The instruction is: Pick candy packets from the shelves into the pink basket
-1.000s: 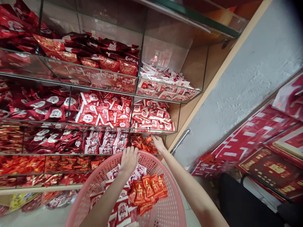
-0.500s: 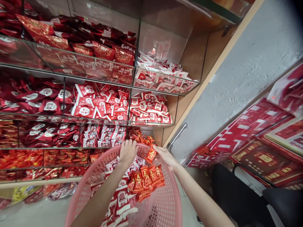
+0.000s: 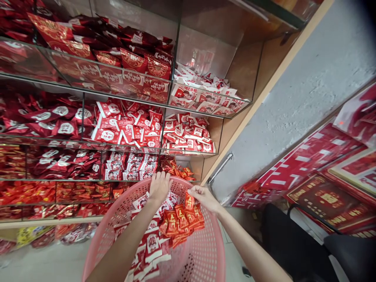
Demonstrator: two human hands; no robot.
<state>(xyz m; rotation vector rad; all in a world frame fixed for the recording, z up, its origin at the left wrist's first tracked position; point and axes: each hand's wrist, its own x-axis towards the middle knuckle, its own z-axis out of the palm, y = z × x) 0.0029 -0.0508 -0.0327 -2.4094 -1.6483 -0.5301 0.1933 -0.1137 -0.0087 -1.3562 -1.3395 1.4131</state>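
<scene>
A round pink plastic basket (image 3: 216, 250) with a holed wall stands below me. My left hand (image 3: 160, 188) grips its far rim, fingers curled over the edge. Between the thumb and fingers of my right hand (image 3: 204, 199), an orange-red snack packet (image 3: 189, 200) with gold lettering is pinched by its top, inside the basket's far right side. Right under it lies a cluster of similar orange packets (image 3: 181, 220). Red and white packets (image 3: 152, 244) fill the left part of the basket, partly hidden by my left forearm.
Shelves with glass-fronted compartments hold many red packets (image 3: 108, 125) ahead and left. One low compartment has orange packets (image 3: 185, 172) just behind the basket rim. A grey wall (image 3: 282, 117) runs along the right. A black chair (image 3: 293, 243) and red boxes (image 3: 326, 196) stand at lower right.
My right hand has lowered the orange packet from near the basket's rim down to the orange cluster. My left hand has stayed on the rim. The view has shifted slightly.
</scene>
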